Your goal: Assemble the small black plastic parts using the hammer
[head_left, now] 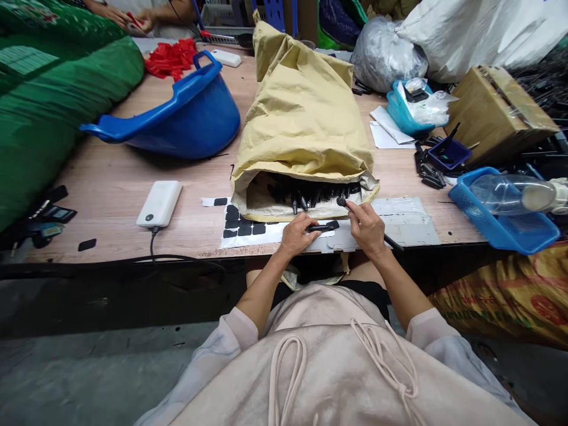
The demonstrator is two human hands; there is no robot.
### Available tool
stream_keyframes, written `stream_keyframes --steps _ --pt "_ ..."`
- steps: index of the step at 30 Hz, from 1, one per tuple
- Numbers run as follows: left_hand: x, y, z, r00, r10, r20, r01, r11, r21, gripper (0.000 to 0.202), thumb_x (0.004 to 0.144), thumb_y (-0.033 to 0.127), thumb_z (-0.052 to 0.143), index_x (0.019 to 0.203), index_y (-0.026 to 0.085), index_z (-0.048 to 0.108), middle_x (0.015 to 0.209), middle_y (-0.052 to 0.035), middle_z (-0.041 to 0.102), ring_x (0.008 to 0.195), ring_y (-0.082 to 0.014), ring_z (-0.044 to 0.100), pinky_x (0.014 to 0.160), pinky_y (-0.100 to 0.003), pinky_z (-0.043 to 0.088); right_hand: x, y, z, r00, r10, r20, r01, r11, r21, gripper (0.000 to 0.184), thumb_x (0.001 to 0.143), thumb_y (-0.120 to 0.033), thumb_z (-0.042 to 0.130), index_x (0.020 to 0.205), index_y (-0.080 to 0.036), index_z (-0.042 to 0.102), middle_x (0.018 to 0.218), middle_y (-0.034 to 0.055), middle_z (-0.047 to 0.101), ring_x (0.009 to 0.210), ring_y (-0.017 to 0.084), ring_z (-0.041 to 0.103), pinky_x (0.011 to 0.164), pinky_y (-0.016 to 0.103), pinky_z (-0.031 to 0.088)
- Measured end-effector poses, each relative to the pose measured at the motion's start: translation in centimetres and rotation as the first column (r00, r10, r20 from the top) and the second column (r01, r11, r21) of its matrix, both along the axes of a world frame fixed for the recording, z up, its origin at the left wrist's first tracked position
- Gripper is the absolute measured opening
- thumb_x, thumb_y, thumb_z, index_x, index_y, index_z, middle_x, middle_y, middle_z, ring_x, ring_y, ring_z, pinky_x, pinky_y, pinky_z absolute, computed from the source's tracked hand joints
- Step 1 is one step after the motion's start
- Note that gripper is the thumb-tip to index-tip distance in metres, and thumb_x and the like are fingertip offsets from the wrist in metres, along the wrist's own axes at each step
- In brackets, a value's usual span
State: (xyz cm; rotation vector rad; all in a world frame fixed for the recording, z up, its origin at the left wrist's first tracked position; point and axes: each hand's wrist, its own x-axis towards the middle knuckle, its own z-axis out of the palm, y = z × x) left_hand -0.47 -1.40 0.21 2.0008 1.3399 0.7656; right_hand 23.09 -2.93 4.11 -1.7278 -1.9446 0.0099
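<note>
My left hand (294,235) is closed on a slim black plastic piece (321,228), held over the table's front edge. Just to its right, my right hand (366,228) grips a black rod with a round end (341,202); its other end sticks out below the palm. Behind both hands lies a yellow sack (306,118), its mouth towards me, with many black pieces (302,198) inside. Black rounded square pads (245,223) sit in rows on a white sheet beside my left hand.
A blue basin (190,118) stands tilted at the left, behind a white power bank (160,204) with a cable. At the right are a blue basket (515,228) with a clear bottle and a cardboard box (501,112). Another person's hands (133,21) hold red material at the far left.
</note>
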Motion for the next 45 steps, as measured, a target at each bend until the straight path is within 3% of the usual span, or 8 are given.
stream_keyframes --steps 9,16,24,27,31,35,40,45 --pt "-0.2 -0.2 0.4 0.999 -0.018 0.029 0.016 0.997 0.076 0.013 0.091 0.030 0.075 0.100 0.021 0.072 0.097 -0.0030 0.067 0.081 -0.0166 0.061 0.078 -0.029 0.051 0.5 2.7 -3.1 0.980 0.009 0.201 -0.003 1.000 -0.028 0.041 0.101 -0.019 0.048 0.132 -0.026 0.074 0.099 0.0101 0.062 0.094 0.024 0.049 0.083 0.034 0.041" --pt "-1.2 -8.0 -0.8 0.911 -0.392 0.127 0.386 0.920 0.073 0.024 0.102 0.039 0.061 0.114 0.020 0.071 0.095 -0.0062 0.075 0.081 -0.0169 0.068 0.078 -0.028 0.054 0.3 2.5 -3.2 0.970 0.021 0.241 -0.017 1.000 -0.019 0.041 0.101 -0.017 0.047 0.133 -0.024 0.071 0.097 0.0095 0.060 0.094 0.024 0.047 0.080 0.034 0.037" --pt "0.5 -8.9 -5.6 0.926 -0.130 -0.354 -0.087 0.840 -0.536 0.036 0.100 0.031 0.061 0.135 0.024 0.067 0.118 -0.0106 0.078 0.115 -0.0290 0.072 0.093 -0.035 0.055 0.4 2.6 -3.2 0.968 0.021 0.250 -0.015 0.999 -0.029 0.040 0.101 -0.019 0.047 0.133 -0.024 0.071 0.098 0.0097 0.060 0.093 0.025 0.047 0.078 0.035 0.036" --pt "0.8 -8.6 -3.9 0.927 -0.160 -0.339 -0.045 0.851 -0.524 0.035 0.095 0.028 0.067 0.129 0.024 0.071 0.121 -0.0106 0.078 0.115 -0.0285 0.072 0.090 -0.033 0.055 0.5 2.7 -3.3 0.970 0.036 0.239 -0.033 0.999 -0.017 0.039 0.101 -0.019 0.048 0.132 -0.023 0.070 0.097 0.0100 0.059 0.093 0.025 0.047 0.079 0.035 0.036" --pt "0.3 -7.8 1.2 0.986 -0.166 -0.012 0.151 0.924 -0.352 0.017 0.094 0.033 0.066 0.088 0.020 0.076 0.078 -0.0018 0.076 0.071 -0.0164 0.069 0.067 -0.025 0.050 0.7 2.8 -3.6 0.970 0.036 0.239 -0.036 0.999 -0.004 0.040 0.100 -0.019 0.047 0.132 -0.023 0.070 0.098 0.0103 0.059 0.092 0.025 0.046 0.079 0.036 0.036" --pt "-0.8 -2.5 5.1 0.945 0.317 0.078 -0.317 0.948 -0.021 0.022 0.095 0.030 0.058 0.082 0.019 0.071 0.075 -0.0013 0.072 0.068 -0.0143 0.064 0.068 -0.024 0.049 0.6 2.8 -3.8 0.971 0.026 0.239 -0.029 1.000 0.007 0.041 0.098 -0.018 0.048 0.131 -0.023 0.071 0.097 0.0103 0.058 0.092 0.025 0.045 0.079 0.036 0.036" --pt "-1.1 4.9 5.2 0.807 0.548 -0.220 -0.572 0.818 -0.061 0.011 0.081 0.027 0.068 0.084 0.018 0.073 0.080 -0.0073 0.074 0.083 -0.0243 0.070 0.079 -0.032 0.052 0.6 2.8 -3.7 0.970 0.036 0.242 -0.037 0.999 0.003 0.040 0.100 -0.020 0.047 0.132 -0.023 0.071 0.098 0.0104 0.060 0.092 0.025 0.046 0.079 0.036 0.036" --pt "-2.0 5.6 4.7 0.798 0.520 -0.305 -0.564 0.822 -0.075 0.012 0.081 0.029 0.071 0.083 0.018 0.075 0.085 -0.0108 0.075 0.087 -0.0286 0.070 0.077 -0.035 0.051 0.6 2.8 -3.7 0.967 0.031 0.255 -0.034 0.999 0.006 0.040 0.100 -0.019 0.047 0.132 -0.023 0.071 0.097 0.0102 0.060 0.091 0.025 0.047 0.078 0.035 0.036"
